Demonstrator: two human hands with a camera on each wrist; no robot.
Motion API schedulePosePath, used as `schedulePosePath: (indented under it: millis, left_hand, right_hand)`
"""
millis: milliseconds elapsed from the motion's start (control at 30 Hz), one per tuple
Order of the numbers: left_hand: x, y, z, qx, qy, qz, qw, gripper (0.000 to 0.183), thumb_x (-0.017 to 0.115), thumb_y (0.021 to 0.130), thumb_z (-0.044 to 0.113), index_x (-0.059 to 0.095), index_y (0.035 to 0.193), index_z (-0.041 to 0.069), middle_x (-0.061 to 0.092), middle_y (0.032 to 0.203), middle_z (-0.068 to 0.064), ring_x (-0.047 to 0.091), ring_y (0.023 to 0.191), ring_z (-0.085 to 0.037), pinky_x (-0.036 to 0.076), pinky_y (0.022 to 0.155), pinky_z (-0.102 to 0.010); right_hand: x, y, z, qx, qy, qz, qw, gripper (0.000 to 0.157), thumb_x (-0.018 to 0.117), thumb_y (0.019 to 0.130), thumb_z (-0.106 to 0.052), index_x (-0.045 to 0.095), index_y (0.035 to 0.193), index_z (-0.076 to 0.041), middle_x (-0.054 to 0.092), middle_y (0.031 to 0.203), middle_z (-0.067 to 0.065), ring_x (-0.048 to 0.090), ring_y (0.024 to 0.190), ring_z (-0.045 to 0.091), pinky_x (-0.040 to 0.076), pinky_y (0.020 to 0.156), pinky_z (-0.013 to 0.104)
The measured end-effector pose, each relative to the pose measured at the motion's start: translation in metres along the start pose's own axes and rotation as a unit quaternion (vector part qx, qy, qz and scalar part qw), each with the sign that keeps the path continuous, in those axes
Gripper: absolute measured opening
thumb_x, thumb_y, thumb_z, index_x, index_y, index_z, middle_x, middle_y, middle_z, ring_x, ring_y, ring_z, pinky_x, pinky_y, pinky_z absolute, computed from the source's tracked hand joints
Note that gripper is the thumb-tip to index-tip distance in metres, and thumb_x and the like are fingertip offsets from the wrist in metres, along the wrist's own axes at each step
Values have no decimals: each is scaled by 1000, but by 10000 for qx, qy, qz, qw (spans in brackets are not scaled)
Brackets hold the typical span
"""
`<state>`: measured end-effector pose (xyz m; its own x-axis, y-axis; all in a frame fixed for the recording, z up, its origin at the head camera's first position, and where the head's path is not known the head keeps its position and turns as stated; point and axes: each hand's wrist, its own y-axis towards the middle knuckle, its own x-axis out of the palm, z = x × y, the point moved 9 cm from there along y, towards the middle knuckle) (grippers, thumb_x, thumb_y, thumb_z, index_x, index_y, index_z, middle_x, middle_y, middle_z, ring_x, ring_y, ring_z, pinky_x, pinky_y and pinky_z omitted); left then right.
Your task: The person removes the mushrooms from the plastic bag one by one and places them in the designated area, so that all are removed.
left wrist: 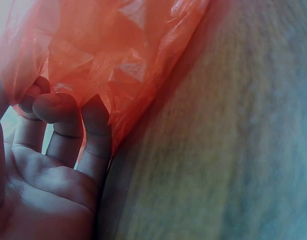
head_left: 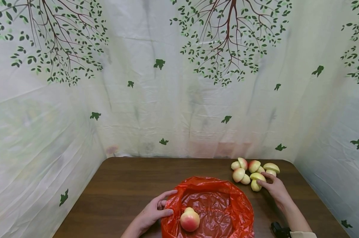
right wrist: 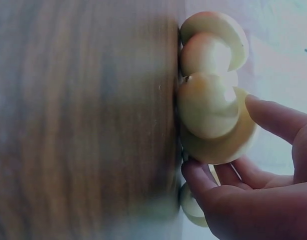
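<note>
An open red plastic bag [head_left: 242, 206] stands on the table with its mouth up. Inside it lies one toy mushroom [head_left: 190, 221] with a pink-red cap. My left hand [head_left: 149, 213] holds the bag's left rim, thumb outside and the fingers curled at the film, as the left wrist view [left wrist: 58, 165] also shows. At the back right, my right hand [head_left: 276, 191] pinches a pale yellow mushroom [head_left: 255, 185] between thumb and fingers. In the right wrist view the thumb lies on one side of that mushroom's cap [right wrist: 208, 107], the fingers on the other.
Several more mushrooms cluster beside the right hand, among them a red-tinged one [head_left: 239, 174] and a yellow one [head_left: 271, 168]. A black wrist device [head_left: 280, 229] sits by the right sleeve. Leaf-printed white curtains [head_left: 179, 99] surround the brown table [head_left: 131, 178].
</note>
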<state>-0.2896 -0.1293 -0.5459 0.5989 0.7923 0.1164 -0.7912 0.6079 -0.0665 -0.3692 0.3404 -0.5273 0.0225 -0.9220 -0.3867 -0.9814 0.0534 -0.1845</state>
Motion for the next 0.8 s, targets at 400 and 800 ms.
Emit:
schedulePosePath:
  millis: [400,800]
  left_hand:
    - [1,0,1,78,-11,-29,10000,65,62,107,11,33,166,9,79,111,-3,78,97,-12,65,82,-30]
    - [1,1,1,130,-20,-48,9999,65,63,107,10,34,165,9,79,108,-1,78,96,-12,65,82,-30]
  right_hand:
    - [-3,-5,-7,-126,37,123,9998,76,62,108,-30,27,163,7,26,169,34,26,156,43,32,123,55]
    - [-11,-18,-34,-766,55,292,9966,75,61,109,-33,27,165,3,29,171,28,28,158,44,37,125,42]
